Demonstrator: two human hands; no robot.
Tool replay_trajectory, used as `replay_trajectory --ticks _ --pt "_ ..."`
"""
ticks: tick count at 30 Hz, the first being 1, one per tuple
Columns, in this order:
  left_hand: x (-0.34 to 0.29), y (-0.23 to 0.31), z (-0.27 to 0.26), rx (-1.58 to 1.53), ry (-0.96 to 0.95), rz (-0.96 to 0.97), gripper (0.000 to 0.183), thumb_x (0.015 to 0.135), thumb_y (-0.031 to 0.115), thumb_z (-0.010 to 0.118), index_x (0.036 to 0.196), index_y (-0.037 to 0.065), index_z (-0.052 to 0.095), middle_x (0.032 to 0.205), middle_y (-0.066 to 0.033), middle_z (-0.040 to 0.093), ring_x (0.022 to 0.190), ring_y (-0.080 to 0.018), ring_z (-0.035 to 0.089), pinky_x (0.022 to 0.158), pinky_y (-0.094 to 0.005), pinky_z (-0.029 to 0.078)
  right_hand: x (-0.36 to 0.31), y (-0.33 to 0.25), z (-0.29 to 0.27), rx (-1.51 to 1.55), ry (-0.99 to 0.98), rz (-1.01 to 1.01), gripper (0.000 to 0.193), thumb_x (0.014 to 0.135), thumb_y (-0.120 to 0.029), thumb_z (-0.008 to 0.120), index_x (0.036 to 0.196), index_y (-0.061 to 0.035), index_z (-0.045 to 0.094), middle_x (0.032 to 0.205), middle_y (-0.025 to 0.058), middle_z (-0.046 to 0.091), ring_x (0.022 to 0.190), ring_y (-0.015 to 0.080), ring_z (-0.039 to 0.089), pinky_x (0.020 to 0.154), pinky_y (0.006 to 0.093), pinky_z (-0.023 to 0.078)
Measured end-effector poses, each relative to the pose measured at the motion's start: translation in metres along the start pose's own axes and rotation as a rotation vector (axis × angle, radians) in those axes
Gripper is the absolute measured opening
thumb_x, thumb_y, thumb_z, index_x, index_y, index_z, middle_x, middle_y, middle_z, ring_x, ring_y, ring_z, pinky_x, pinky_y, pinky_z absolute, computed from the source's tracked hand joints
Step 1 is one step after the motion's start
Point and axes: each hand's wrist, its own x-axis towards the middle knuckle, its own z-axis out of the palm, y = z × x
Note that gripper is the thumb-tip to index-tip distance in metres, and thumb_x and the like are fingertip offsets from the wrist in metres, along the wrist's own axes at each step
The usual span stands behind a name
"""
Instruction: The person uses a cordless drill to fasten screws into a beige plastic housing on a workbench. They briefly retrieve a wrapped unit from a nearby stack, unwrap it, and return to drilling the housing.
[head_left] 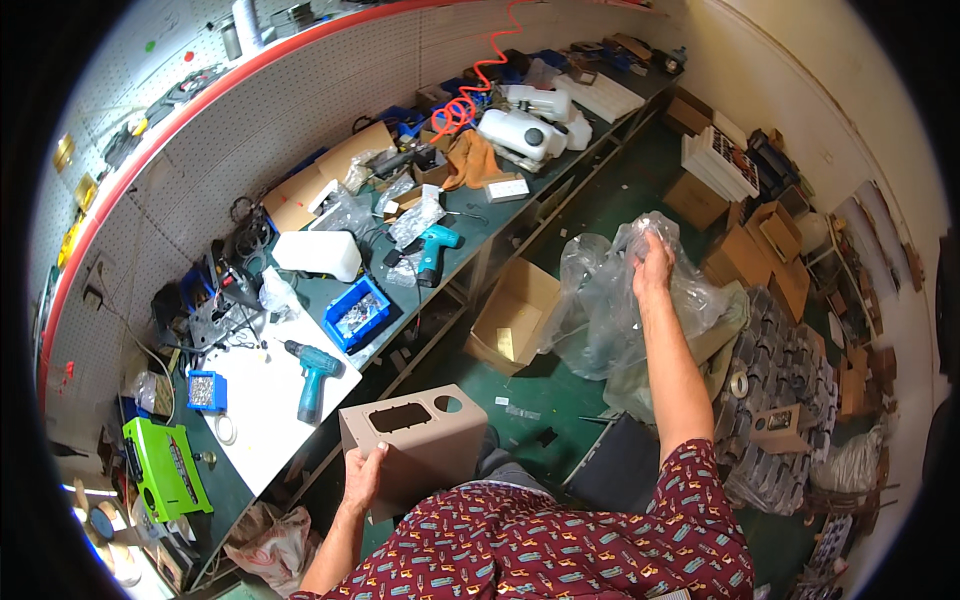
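Note:
My left hand (362, 478) grips the near left edge of a beige sheet-metal housing (430, 445), held close to my body. Its top panel has a large rectangular cutout and a smaller round hole. Out to the right, my right hand (654, 265) is closed on a crumpled clear plastic bag (600, 310), which hangs over the floor. An open cardboard box (515, 310) stands on the floor to the left of the bag.
On the workbench to the left lie a teal cordless drill (316, 380), another teal power tool (435, 255), blue parts bins (357, 313), a white plastic tank (317, 255) and a green housing (165, 470). Stacked grey parts (780, 370) and cartons (765, 255) line the right side.

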Motion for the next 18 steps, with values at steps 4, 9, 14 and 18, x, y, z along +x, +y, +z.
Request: replay_trajectory --ticks 4,9,14,18 --pt "-0.005 -0.001 -0.008 -0.083 0.105 0.013 0.027 0.100 0.024 0.067 0.085 0.003 0.072 0.078 0.0068 0.063 0.072 -0.0046 0.051 0.063 -0.0281 0.041 0.006 0.033 0.040 0.031 -0.013 -0.024 0.028 0.092 -0.028 0.073 0.115 -0.0118 0.071 0.114 0.0000 0.070 0.105 0.0150 0.062 0.087 0.0374 0.046" --pt "-0.008 0.021 -0.007 -0.131 0.294 -0.034 0.028 0.100 0.027 0.068 0.089 0.003 0.074 0.078 0.0068 0.064 0.070 -0.0044 0.051 0.062 -0.0273 0.042 0.035 0.107 0.079 0.118 -0.056 0.036 0.015 0.092 -0.018 0.073 0.101 -0.0067 0.069 0.101 0.0024 0.069 0.092 0.0145 0.065 0.081 0.0339 0.054" --pt "-0.019 0.051 -0.016 -0.045 0.474 -0.145 0.028 0.101 0.028 0.067 0.091 0.003 0.073 0.079 0.0095 0.060 0.072 -0.0024 0.048 0.061 -0.0249 0.037 0.081 0.149 0.114 0.173 -0.214 0.112 0.010 0.092 -0.016 0.069 0.097 -0.0083 0.071 0.095 0.0030 0.070 0.086 0.0164 0.067 0.077 0.0351 0.053" --pt "-0.034 0.071 -0.036 -0.119 0.471 -0.059 0.030 0.101 0.031 0.068 0.102 0.002 0.075 0.087 0.0073 0.065 0.078 -0.0048 0.054 0.067 -0.0270 0.044 0.115 0.184 0.118 0.189 -0.370 0.364 0.028 0.095 -0.021 0.064 0.115 -0.0032 0.071 0.117 0.0103 0.075 0.108 0.0238 0.072 0.086 0.0343 0.054"
